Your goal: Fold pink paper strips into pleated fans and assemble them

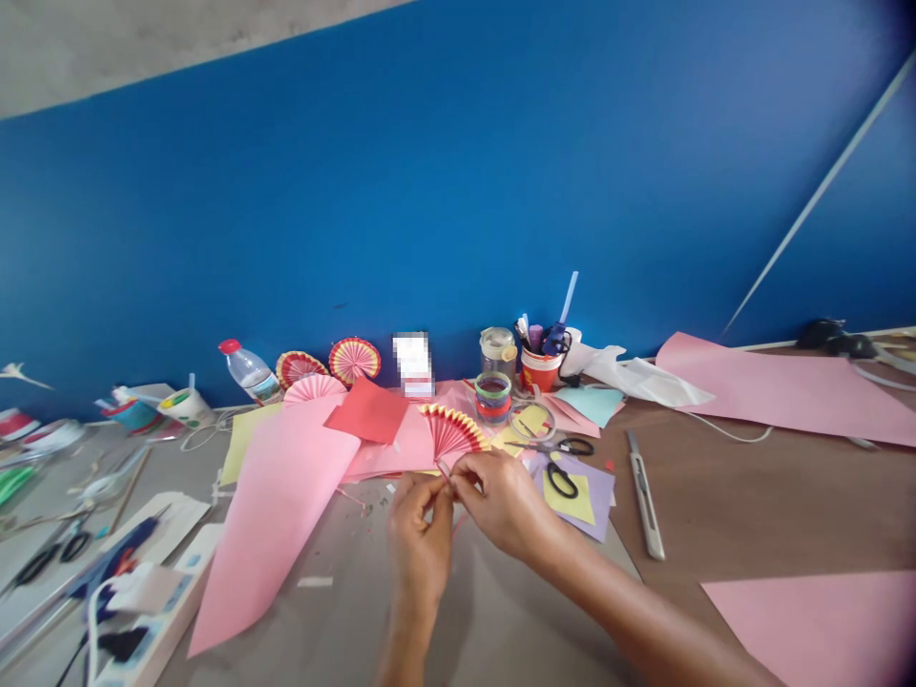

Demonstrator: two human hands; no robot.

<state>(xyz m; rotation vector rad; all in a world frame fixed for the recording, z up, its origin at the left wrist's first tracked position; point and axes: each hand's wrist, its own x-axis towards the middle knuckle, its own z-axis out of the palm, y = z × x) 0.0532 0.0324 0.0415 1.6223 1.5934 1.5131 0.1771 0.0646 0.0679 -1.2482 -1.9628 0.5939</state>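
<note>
A small pleated pink paper fan [449, 431] with a yellow edge stands spread above my hands. My left hand [419, 534] and my right hand [501, 501] meet at its narrow base, and both pinch it with closed fingers. Under the hands lies the grey table top [493, 620]. Black-handled scissors [560, 477] rest on a purple and yellow sheet just right of my right hand.
A large pink sheet [272, 515] lies to the left, a red sheet [368, 410] behind it. Finished paper fans [354, 360], a water bottle [249, 372], tape rolls [493, 396] and a red pen cup [540, 365] line the blue wall. A utility knife [645, 494] lies at right.
</note>
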